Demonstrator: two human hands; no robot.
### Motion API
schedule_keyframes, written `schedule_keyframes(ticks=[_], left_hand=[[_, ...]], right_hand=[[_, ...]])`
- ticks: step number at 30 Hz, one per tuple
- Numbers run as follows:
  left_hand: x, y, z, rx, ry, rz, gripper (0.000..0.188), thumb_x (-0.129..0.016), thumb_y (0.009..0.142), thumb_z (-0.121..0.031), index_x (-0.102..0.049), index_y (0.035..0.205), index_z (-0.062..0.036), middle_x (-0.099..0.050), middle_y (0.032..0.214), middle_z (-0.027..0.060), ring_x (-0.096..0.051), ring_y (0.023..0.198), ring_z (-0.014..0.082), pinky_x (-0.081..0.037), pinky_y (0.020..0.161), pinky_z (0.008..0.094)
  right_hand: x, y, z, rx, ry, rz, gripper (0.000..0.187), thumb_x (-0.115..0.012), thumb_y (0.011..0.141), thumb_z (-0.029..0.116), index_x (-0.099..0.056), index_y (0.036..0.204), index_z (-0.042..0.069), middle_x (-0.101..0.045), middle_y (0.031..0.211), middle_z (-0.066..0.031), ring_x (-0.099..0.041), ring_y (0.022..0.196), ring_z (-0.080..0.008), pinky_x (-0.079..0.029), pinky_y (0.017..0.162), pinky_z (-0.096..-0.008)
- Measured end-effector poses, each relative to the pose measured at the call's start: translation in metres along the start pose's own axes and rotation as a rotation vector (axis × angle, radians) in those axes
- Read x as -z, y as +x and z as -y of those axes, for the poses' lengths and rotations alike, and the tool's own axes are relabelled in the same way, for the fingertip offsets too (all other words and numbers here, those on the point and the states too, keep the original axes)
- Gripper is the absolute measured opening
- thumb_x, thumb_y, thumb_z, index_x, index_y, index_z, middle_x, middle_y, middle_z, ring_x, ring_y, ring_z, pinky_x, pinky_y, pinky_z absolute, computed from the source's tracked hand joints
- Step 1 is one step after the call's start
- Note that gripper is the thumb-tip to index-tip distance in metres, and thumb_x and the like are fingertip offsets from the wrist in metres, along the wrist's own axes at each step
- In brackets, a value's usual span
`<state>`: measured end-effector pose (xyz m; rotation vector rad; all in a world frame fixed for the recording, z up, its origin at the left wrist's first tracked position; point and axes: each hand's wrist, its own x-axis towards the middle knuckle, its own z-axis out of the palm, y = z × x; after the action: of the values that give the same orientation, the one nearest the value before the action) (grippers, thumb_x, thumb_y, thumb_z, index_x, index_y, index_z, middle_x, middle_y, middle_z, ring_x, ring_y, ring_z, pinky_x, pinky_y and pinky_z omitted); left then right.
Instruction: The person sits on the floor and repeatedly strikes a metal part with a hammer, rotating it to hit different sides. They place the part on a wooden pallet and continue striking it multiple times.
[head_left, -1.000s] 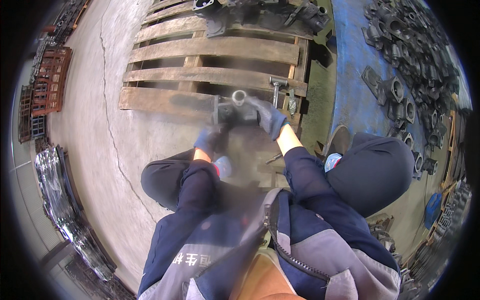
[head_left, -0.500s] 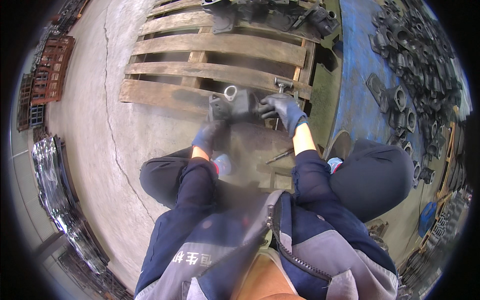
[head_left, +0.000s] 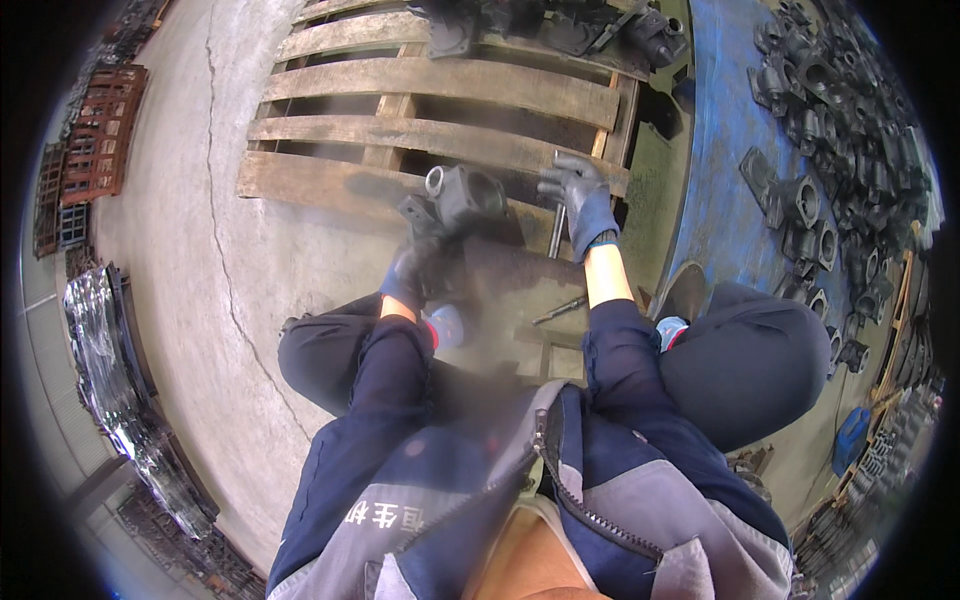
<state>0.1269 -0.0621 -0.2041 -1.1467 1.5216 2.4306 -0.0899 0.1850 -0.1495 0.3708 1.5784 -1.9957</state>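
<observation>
My left hand (head_left: 407, 278), in a dark work glove, grips the lower left end of a dark cast-metal part (head_left: 472, 200). The part has a round, bright-rimmed opening facing up and is tilted above the floor in front of the pallet. Its underside and my left fingertips are dim and blurred. At its right, apart from it, my gloved right hand (head_left: 583, 205) is closed over the top of a T-shaped metal tool (head_left: 557, 232). The tool's shaft shows below my fingers, while most of its crosspiece is covered.
A wooden pallet (head_left: 440, 85) lies ahead, with several dark castings (head_left: 655, 38) at its far end. More castings (head_left: 800, 200) are heaped on a blue surface (head_left: 715, 180) at right. A thin rod (head_left: 560, 310) lies on the floor between my legs. Wrapped metal stock (head_left: 115, 370) stands far left.
My right hand has left the casting's right end and moved up onto the T-shaped tool. In my left hand, the casting has turned and tilted, its ringed opening shifting left.
</observation>
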Motion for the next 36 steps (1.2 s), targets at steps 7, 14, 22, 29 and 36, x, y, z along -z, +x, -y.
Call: schedule_keyframes(ticks=[7, 14, 22, 29, 36], left_hand=[[-0.003, -0.006, -0.003, 0.006, 0.032, -0.007, 0.027, -0.059, 0.091, -0.017, -0.068, 0.113, -0.004, -0.069, 0.1, 0.0062, -0.064, 0.094, 0.0182, -0.051, 0.084, 0.0312], [0.009, -0.007, 0.004, 0.049, 0.05, -0.012, 0.028, -0.056, 0.094, -0.022, -0.069, 0.112, -0.0044, -0.068, 0.102, 0.0057, -0.063, 0.097, 0.0174, -0.05, 0.087, 0.0304], [0.007, 0.015, 0.015, -0.152, 0.225, 0.039, 0.036, -0.058, 0.095, -0.028, -0.065, 0.119, -0.0016, -0.068, 0.112, 0.0092, -0.062, 0.108, 0.0207, -0.048, 0.094, 0.0324], [-0.043, 0.01, 0.03, -0.13, 0.285, 0.119, 0.037, -0.058, 0.097, -0.027, -0.062, 0.123, -0.0004, -0.067, 0.115, 0.0095, -0.063, 0.108, 0.0212, -0.049, 0.094, 0.033], [-0.138, -0.005, -0.031, -0.767, 0.485, 0.06, 0.038, -0.058, 0.099, -0.025, -0.059, 0.127, 0.0007, -0.066, 0.119, 0.0099, -0.063, 0.108, 0.0217, -0.05, 0.094, 0.0336]], right_hand=[[-0.048, -0.009, -0.01, 0.32, -0.645, 0.213, 0.036, -0.064, 0.092, 0.033, -0.065, 0.112, 0.003, -0.068, 0.113, -0.0189, -0.069, 0.098, -0.0299, -0.055, 0.086, -0.0386], [-0.076, -0.016, -0.036, 0.408, -1.123, 0.394, 0.053, -0.066, 0.086, 0.054, -0.067, 0.113, 0.009, -0.068, 0.108, -0.0217, -0.063, 0.101, -0.0439, -0.051, 0.089, -0.0473], [-0.073, -0.011, -0.031, 0.242, -0.828, 0.389, 0.04, -0.069, 0.084, 0.038, -0.069, 0.106, 0.005, -0.069, 0.1, -0.0224, -0.067, 0.093, -0.0386, -0.053, 0.083, -0.0443], [-0.027, -0.025, -0.011, 0.158, -0.779, 0.112, 0.041, -0.071, 0.087, 0.025, -0.067, 0.115, -0.004, -0.071, 0.102, -0.0115, -0.064, 0.089, -0.0176, -0.051, 0.08, -0.0309], [-0.016, -0.026, 0.06, 0.173, -0.574, -0.031, 0.032, -0.066, 0.086, 0.021, -0.069, 0.106, -0.004, -0.068, 0.091, -0.0049, -0.059, 0.081, -0.0128, -0.049, 0.074, -0.0292]])
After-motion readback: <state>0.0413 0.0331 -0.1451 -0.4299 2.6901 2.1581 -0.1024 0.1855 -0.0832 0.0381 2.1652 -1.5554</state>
